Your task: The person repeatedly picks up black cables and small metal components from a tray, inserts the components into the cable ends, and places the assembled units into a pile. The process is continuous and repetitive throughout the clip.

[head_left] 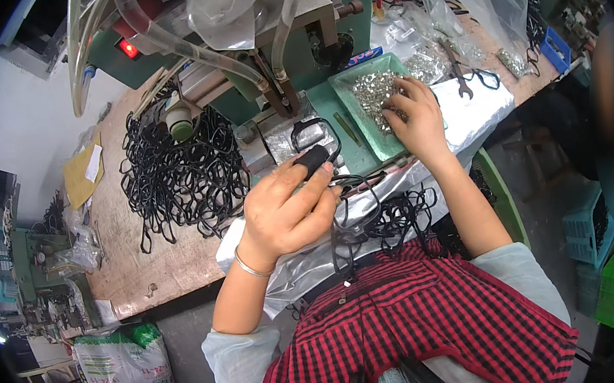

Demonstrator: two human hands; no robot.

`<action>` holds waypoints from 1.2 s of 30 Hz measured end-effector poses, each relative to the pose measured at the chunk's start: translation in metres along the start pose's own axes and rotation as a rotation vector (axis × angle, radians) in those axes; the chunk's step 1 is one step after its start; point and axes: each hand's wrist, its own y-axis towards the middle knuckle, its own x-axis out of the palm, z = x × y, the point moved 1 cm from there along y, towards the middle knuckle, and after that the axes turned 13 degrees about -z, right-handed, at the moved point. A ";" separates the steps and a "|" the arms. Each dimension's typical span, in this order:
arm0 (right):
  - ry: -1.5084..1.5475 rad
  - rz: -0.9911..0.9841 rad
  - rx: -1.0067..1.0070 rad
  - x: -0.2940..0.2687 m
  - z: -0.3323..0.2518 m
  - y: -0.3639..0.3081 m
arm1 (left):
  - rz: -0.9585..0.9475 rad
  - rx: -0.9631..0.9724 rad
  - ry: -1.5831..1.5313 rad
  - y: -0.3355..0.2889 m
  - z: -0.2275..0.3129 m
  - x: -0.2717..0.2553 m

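Left hand [290, 208] pinching black cord [337, 140], loop beside machine [305, 27] tooling; slack could snag. Right hand [418, 114] dipping into metal bits [374, 93], green tray [390, 147]; can't tell if grasping; careless scoop might spill.

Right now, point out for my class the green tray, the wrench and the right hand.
Green tray [388, 147]: head view, bare near end.
Wrench [456, 69]: head view, middle of handle.
Right hand [421, 120]: head view, its back.

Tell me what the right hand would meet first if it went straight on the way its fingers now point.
The right hand would likely meet the small metal pieces in the green tray first; it seems at or just above them, depth being unclear.
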 end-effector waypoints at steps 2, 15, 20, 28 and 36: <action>0.023 0.020 0.008 0.002 0.002 -0.002 | -0.006 0.012 -0.017 -0.001 -0.003 0.004; -0.098 0.081 -0.082 0.020 -0.013 0.030 | 0.086 -0.416 0.080 -0.089 0.026 -0.020; 1.226 0.301 0.495 -0.003 0.009 -0.013 | 0.347 -1.050 0.342 -0.140 0.000 -0.068; 1.153 0.234 0.291 0.033 -0.029 0.033 | -0.089 -0.933 0.202 -0.096 -0.064 -0.014; 0.641 0.125 0.255 -0.010 -0.026 -0.005 | -0.422 -1.199 0.434 -0.100 -0.086 0.034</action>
